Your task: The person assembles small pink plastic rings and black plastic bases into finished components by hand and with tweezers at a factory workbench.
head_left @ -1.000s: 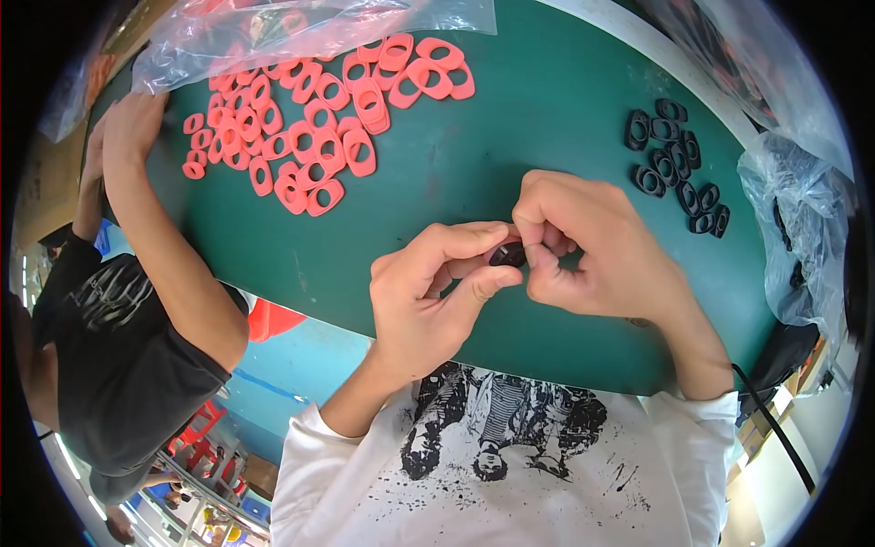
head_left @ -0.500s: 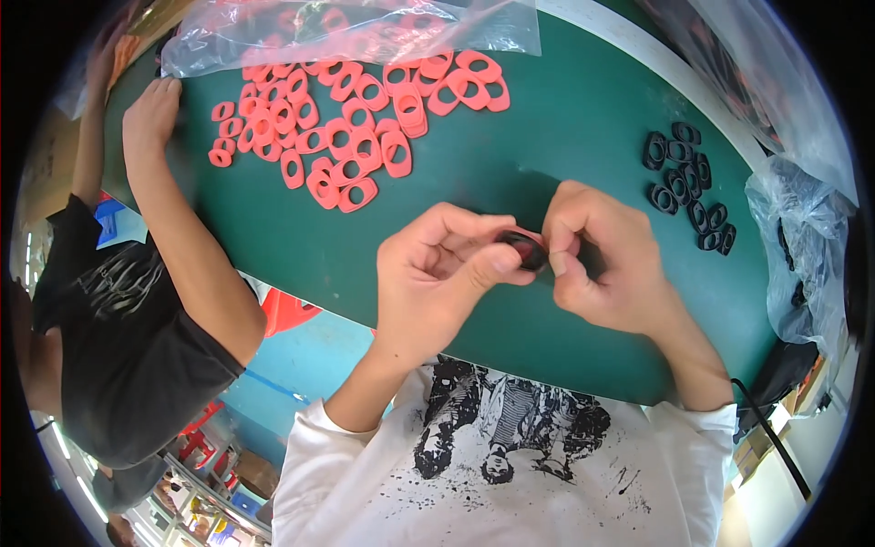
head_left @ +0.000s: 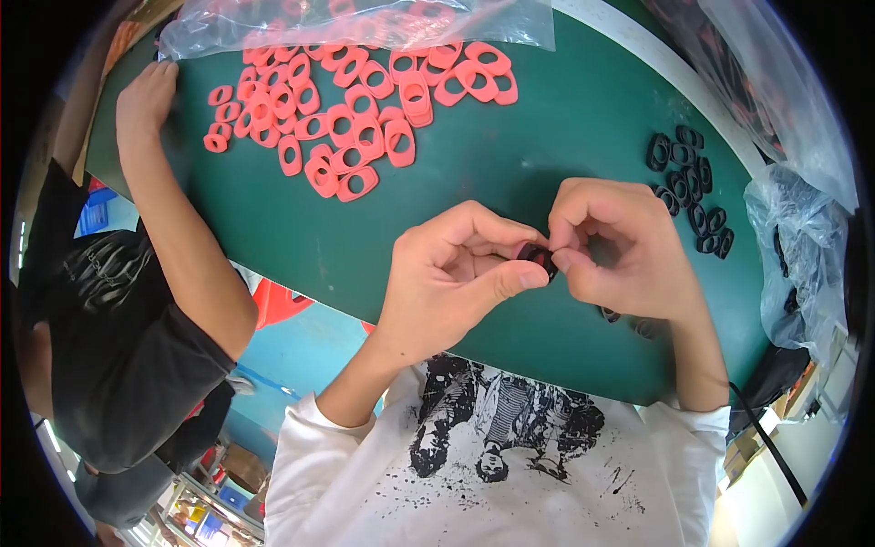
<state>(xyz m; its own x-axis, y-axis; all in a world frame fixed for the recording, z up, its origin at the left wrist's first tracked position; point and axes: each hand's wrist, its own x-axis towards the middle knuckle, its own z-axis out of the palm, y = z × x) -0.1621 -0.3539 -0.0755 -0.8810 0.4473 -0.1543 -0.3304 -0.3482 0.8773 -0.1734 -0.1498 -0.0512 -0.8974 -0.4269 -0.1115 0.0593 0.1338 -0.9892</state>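
Both hands meet over the counter [head_left: 547,164]: our left hand [head_left: 456,273] and right hand [head_left: 620,246] pinch one black ring [head_left: 538,257] between fingers, steadying it for fitting.

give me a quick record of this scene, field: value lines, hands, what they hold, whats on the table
left hand: pinches a small black and red ring part with thumb and forefinger
right hand: grips the same part from the other side
surface: green table
upper left: pile of red oval rings, partly spilling from a clear plastic bag
right: cluster of black oval rings
far right: second clear bag, holding dark parts
co-worker: hand resting on the table's left edge, dark sleeve
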